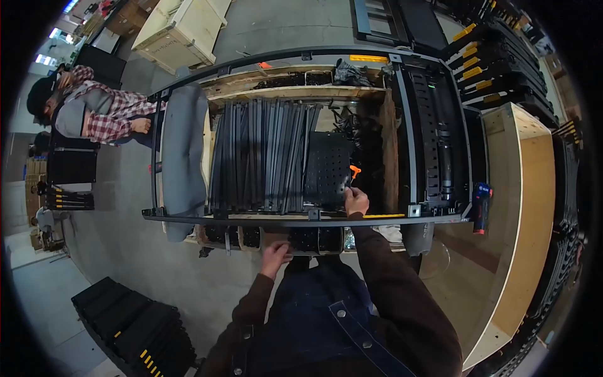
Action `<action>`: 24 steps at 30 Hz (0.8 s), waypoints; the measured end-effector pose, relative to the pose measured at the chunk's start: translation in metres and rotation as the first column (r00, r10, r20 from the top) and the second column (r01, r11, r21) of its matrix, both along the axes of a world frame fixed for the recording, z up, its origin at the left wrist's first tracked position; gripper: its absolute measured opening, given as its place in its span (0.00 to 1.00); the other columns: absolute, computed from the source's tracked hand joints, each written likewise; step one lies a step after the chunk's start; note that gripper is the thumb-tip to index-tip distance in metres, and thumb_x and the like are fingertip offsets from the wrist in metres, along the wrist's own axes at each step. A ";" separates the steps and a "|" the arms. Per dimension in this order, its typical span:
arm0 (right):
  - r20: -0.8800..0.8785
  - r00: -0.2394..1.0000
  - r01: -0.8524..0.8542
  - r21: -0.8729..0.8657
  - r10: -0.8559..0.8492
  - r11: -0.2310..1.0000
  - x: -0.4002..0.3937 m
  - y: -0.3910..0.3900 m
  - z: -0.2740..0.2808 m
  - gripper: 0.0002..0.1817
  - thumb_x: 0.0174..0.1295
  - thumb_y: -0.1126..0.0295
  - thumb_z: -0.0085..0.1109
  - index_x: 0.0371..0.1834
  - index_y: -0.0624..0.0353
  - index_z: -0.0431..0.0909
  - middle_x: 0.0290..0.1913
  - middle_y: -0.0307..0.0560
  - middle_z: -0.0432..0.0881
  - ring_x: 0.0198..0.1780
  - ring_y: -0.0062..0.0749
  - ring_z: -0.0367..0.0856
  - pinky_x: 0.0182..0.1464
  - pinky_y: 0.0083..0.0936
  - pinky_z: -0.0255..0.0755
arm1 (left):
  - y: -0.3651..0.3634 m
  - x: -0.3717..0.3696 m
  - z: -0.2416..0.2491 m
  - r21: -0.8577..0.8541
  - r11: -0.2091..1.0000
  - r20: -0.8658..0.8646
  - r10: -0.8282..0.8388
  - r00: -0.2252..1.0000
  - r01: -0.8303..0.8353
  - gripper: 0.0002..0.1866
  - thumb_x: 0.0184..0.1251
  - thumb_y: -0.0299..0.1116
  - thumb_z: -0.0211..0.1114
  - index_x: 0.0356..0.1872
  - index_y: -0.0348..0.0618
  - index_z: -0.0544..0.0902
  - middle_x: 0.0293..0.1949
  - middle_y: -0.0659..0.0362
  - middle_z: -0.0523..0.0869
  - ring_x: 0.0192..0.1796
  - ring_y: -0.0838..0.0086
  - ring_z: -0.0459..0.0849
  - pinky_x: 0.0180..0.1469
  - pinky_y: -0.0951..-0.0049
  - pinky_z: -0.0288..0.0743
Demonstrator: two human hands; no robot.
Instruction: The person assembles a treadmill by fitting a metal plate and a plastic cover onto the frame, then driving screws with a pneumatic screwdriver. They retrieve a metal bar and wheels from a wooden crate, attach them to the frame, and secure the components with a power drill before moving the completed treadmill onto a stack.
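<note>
My right hand [357, 203] reaches over the near rail of the black metal frame [264, 222]. Its fingers are closed at the shaft end of an orange-handled hex key [355, 170], beside a perforated black plate [328, 164]. My left hand [275, 257] is lower, at the row of small parts bins [251, 237] outside the near rail. Its fingers are curled together; whatever they hold is too small to make out. Left of the plate, many long dark metal bars [264, 154] lie side by side inside the frame.
A co-worker in a checked shirt [113, 113] stands at the left end. A red-and-black power tool [482, 207] hangs at the frame's right corner. Wooden crates [179, 34] stand behind and to the right. Stacked black parts [135, 327] sit at lower left.
</note>
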State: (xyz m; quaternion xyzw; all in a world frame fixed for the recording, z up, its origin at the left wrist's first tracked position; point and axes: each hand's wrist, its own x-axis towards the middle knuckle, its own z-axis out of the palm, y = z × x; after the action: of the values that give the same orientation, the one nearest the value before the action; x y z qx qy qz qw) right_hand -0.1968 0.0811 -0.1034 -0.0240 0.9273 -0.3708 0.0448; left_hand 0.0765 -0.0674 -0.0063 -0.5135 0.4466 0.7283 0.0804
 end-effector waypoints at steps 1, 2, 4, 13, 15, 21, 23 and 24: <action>0.382 0.923 0.184 -0.325 -0.049 0.928 -0.004 0.000 0.006 0.16 0.63 0.59 0.69 0.40 0.64 0.85 0.31 0.50 0.85 0.32 0.38 0.88 0.36 0.33 0.82 | -0.003 -0.023 -0.003 -0.018 0.999 0.005 -0.047 0.999 0.047 0.17 0.76 0.39 0.61 0.57 0.38 0.79 0.47 0.54 0.88 0.44 0.72 0.88 0.47 0.72 0.83; 0.701 0.712 0.450 -0.510 0.050 0.733 -0.005 0.003 0.011 0.16 0.63 0.60 0.69 0.39 0.65 0.84 0.31 0.48 0.85 0.29 0.36 0.87 0.31 0.30 0.83 | -0.003 -0.042 -0.006 -0.033 0.995 0.014 -0.093 0.996 0.093 0.17 0.76 0.40 0.61 0.57 0.39 0.80 0.49 0.53 0.88 0.45 0.71 0.88 0.47 0.71 0.83; 0.784 0.595 0.503 -0.534 0.176 0.680 0.007 0.010 0.022 0.14 0.65 0.63 0.68 0.39 0.65 0.80 0.31 0.44 0.83 0.27 0.31 0.86 0.26 0.24 0.83 | -0.009 -0.061 -0.047 0.116 0.992 -0.002 -0.056 0.998 0.056 0.24 0.73 0.50 0.63 0.59 0.41 0.80 0.54 0.50 0.86 0.51 0.67 0.87 0.54 0.63 0.82; 0.797 0.368 0.053 -0.532 0.479 0.845 0.089 0.103 0.096 0.12 0.65 0.69 0.69 0.43 0.63 0.76 0.30 0.42 0.81 0.26 0.26 0.85 0.23 0.21 0.80 | 0.010 -0.098 -0.021 0.650 0.755 -0.167 0.254 0.953 -0.088 0.29 0.72 0.58 0.62 0.55 0.40 0.83 0.49 0.54 0.88 0.53 0.63 0.86 0.59 0.61 0.79; 0.751 0.450 -0.035 -0.526 0.483 0.850 0.096 0.116 0.103 0.18 0.66 0.63 0.69 0.46 0.65 0.74 0.29 0.46 0.84 0.31 0.31 0.87 0.31 0.27 0.81 | 0.015 -0.082 -0.023 0.328 0.914 -0.336 -0.124 0.934 0.240 0.16 0.71 0.40 0.68 0.51 0.39 0.85 0.47 0.58 0.89 0.49 0.70 0.87 0.54 0.68 0.80; 0.040 0.789 -0.600 -0.167 0.613 0.782 0.082 0.083 0.169 0.32 0.62 0.59 0.68 0.66 0.64 0.71 0.61 0.63 0.77 0.60 0.57 0.78 0.60 0.40 0.73 | 0.020 -0.050 0.047 -0.062 0.961 -0.374 -0.273 0.886 0.270 0.15 0.71 0.27 0.65 0.56 0.35 0.82 0.48 0.63 0.86 0.50 0.80 0.81 0.56 0.74 0.76; -0.167 0.723 -0.691 -0.185 0.671 0.699 0.074 0.060 0.182 0.28 0.62 0.61 0.68 0.63 0.62 0.75 0.57 0.59 0.80 0.57 0.55 0.79 0.60 0.38 0.73 | 0.018 -0.043 0.068 -0.175 0.940 -0.442 -0.341 0.829 0.293 0.17 0.72 0.28 0.64 0.59 0.35 0.79 0.50 0.63 0.85 0.51 0.80 0.81 0.57 0.74 0.75; -0.176 0.716 -0.698 -0.188 0.676 0.691 0.071 0.054 0.186 0.28 0.62 0.61 0.68 0.63 0.62 0.75 0.57 0.59 0.80 0.57 0.55 0.79 0.60 0.38 0.73 | 0.015 -0.041 0.072 -0.173 0.931 -0.464 -0.364 0.807 0.320 0.17 0.72 0.28 0.64 0.59 0.36 0.78 0.51 0.64 0.84 0.51 0.80 0.80 0.57 0.74 0.75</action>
State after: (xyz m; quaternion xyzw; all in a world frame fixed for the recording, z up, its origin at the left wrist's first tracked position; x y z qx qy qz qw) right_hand -0.1260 0.1351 0.0828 -0.3916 0.7996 -0.4351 0.1342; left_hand 0.0357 -0.0521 0.0659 -0.2266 0.5685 0.7876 0.0723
